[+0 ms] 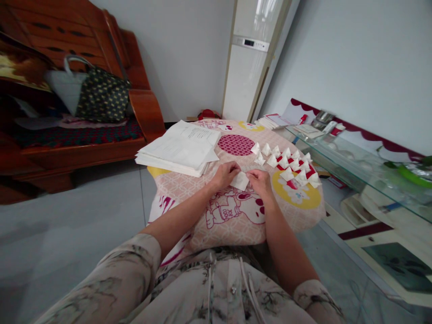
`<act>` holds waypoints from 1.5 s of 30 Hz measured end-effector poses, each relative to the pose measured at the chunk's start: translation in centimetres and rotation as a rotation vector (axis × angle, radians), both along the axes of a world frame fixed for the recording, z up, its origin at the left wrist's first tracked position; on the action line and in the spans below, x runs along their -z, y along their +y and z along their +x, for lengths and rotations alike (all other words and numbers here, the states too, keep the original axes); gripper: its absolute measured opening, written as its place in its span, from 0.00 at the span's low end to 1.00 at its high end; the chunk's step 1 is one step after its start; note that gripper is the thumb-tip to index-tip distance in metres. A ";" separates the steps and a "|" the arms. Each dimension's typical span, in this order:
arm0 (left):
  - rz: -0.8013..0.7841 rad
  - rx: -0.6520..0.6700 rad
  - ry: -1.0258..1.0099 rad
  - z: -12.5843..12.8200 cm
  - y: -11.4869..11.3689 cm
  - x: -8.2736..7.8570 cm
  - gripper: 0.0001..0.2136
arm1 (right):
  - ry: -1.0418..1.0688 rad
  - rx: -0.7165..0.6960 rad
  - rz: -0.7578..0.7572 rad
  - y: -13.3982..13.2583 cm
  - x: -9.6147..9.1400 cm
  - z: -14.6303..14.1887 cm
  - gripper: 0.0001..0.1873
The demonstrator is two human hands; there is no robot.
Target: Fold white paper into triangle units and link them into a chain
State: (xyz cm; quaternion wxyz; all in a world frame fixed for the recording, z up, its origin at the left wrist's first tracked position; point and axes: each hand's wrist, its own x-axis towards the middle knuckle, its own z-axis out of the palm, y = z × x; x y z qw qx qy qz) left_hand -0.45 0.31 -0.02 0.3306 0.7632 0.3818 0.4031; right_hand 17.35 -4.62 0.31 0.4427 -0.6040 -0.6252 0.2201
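My left hand and my right hand meet at the middle of a table covered with a pink cartoon-print cloth. Both pinch a small white piece of paper that lies between them on the cloth. Beyond my right hand, several folded white paper pieces sit in rows. A stack of white paper sheets lies at the table's far left, just past my left hand.
A wooden bench with bags stands at the left. A glass-topped cabinet with small items runs along the right wall. A tall white air conditioner stands behind the table. Grey floor lies at the left.
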 end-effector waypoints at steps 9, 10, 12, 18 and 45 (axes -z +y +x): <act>-0.030 0.359 -0.003 -0.5 0.4 -2.0 0.09 | 0.234 -0.234 -0.326 -1.6 -1.5 0.9 0.14; -0.031 0.380 -0.011 -0.6 0.4 -2.0 0.10 | 0.236 -0.278 -0.359 -1.8 -1.6 1.0 0.15; -0.025 0.407 -0.021 -0.6 0.4 -2.0 0.10 | 0.236 -0.343 -0.401 -2.1 -1.7 1.2 0.17; 0.029 0.378 0.010 0.0 0.8 -1.6 0.09 | 0.322 -0.372 -0.446 -2.5 -1.8 1.0 0.16; 0.398 0.470 0.474 -1.5 -0.5 0.7 0.11 | 0.284 0.068 -0.619 -3.9 -1.1 -0.9 0.11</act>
